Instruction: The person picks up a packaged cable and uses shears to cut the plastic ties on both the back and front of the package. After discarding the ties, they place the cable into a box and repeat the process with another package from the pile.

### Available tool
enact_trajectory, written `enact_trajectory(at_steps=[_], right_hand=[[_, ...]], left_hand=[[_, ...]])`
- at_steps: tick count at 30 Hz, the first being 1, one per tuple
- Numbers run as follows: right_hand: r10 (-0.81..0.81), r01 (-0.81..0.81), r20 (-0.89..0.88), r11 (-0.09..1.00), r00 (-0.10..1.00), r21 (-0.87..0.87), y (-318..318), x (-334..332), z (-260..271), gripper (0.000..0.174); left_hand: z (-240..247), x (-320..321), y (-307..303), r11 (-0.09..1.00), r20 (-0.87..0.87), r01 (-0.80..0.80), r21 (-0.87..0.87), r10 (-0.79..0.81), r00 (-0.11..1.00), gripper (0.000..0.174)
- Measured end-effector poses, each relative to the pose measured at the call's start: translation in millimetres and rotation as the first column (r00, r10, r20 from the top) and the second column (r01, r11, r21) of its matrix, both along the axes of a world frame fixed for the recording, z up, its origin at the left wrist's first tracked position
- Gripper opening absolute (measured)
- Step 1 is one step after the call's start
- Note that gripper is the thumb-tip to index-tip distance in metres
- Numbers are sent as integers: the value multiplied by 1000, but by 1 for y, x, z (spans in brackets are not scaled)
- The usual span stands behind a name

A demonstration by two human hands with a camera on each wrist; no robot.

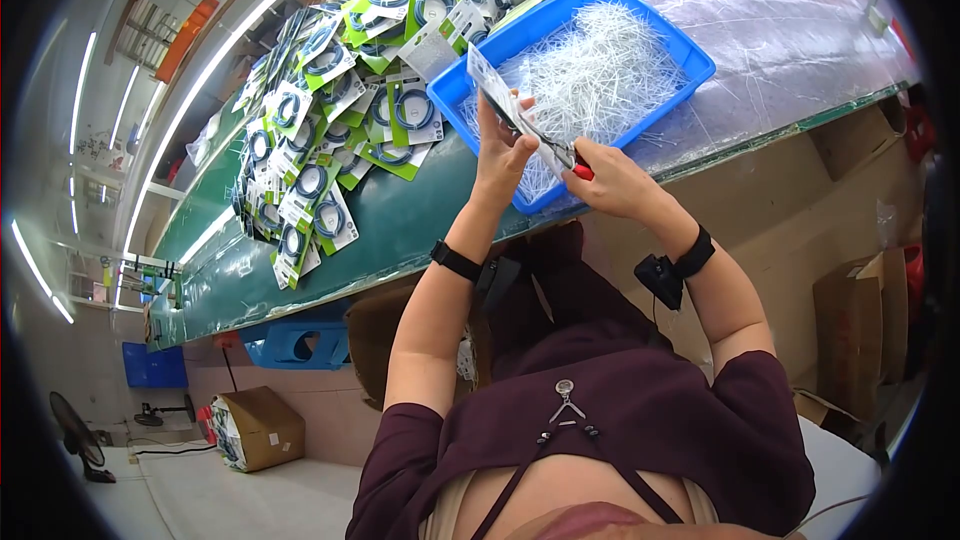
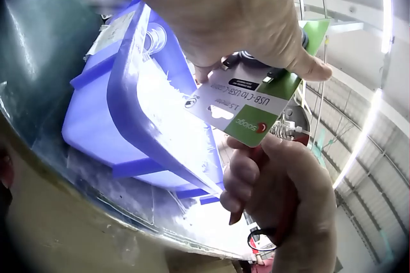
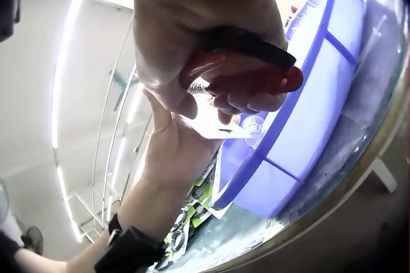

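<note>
My left hand (image 1: pixel 503 155) holds a carded cable package (image 2: pixel 246 100) between thumb and fingers, with the printing "USB-C to USB-C Cable" facing the left wrist camera. Red-handled pliers or cutters (image 3: pixel 256 74) are gripped in my right hand (image 1: pixel 618 180), fingers curled round the handles. The tool's metal head is at the edge of the card, partly hidden by the fingers. Both hands are over the near-left edge of a blue tray (image 1: pixel 695 80), which is filled with short thin white strips (image 1: pixel 610 65).
Many carded cables (image 1: pixel 310 180) lie heaped on the green table (image 1: pixel 215 270) left of the tray. A metal post rises behind the tray. Below the table are cardboard boxes (image 1: pixel 265 427) and a blue stool (image 1: pixel 300 343); a fan (image 1: pixel 77 435) stands at far left.
</note>
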State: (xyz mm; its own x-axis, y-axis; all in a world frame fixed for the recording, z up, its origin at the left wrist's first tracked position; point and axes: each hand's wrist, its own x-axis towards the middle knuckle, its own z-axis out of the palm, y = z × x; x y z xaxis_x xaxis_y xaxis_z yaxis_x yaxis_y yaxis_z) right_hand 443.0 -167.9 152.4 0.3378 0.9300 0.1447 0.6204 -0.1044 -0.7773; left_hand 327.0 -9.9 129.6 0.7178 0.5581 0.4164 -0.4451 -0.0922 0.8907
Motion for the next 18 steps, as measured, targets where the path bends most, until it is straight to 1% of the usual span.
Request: enact_trajectory(at_steps=[1,2,3,4,5,6,7,8,9,10,11,13,14,15,17,18], right_hand=[[51,-52,-69,999,996,-10,1,4,-1,28],[102,-105,-138,994,985,-17,1,6,-3,27],[102,-105,-137,994,985,-17,-1,8,-3,27],[111,-140,-319,988,941,-70,-2,9,-1,26],[106,-186,-489,976,866,-116,-3,11,2,25],[87,-238,-641,959,762,-153,-4,13,4,24],[88,-239,-640,959,764,-154,-4,15,3,24],[100,-267,-707,955,700,-129,-3,19,0,23],[110,-292,-767,951,632,-103,-2,25,-5,21],[118,-313,-821,947,558,-76,-2,29,-9,19],[115,-313,-821,946,559,-80,-1,34,-14,19],[120,-352,-879,934,461,-57,-1,42,-24,21],[122,-372,-904,927,411,-44,-1,44,-25,22],[120,-375,-902,926,414,-49,-3,44,-23,22],[20,-189,-763,973,646,-134,-8,41,-10,25],[-40,-87,-672,984,739,-153,-9,39,-4,27]], left_hand=[[0,-1,2,999,-37,-23,43,25,999,111],[-1,-1,3,999,-37,-23,43,24,999,111],[-2,-2,4,997,-80,-67,44,70,994,107],[0,-2,5,993,-122,-111,47,116,986,102],[1,-3,7,986,-161,-156,51,162,974,98],[-1,-3,13,986,-157,-158,51,164,974,98],[-9,-3,24,992,-177,-69,-105,50,983,88],[-16,-4,35,965,-179,17,-262,-66,982,78],[-17,-6,39,905,-161,100,-414,-181,970,69],[-19,-9,42,903,-158,100,-418,-181,971,69],[-18,-12,43,874,-108,128,-469,-201,974,59],[-16,-15,42,805,-4,189,-563,-231,973,41],[-12,-14,37,803,-1,189,-566,-231,973,41],[-7,-14,30,824,2,164,-543,-194,981,37],[9,-14,18,866,17,109,-488,-115,993,29],[18,-17,14,868,24,108,-484,-110,994,29]])
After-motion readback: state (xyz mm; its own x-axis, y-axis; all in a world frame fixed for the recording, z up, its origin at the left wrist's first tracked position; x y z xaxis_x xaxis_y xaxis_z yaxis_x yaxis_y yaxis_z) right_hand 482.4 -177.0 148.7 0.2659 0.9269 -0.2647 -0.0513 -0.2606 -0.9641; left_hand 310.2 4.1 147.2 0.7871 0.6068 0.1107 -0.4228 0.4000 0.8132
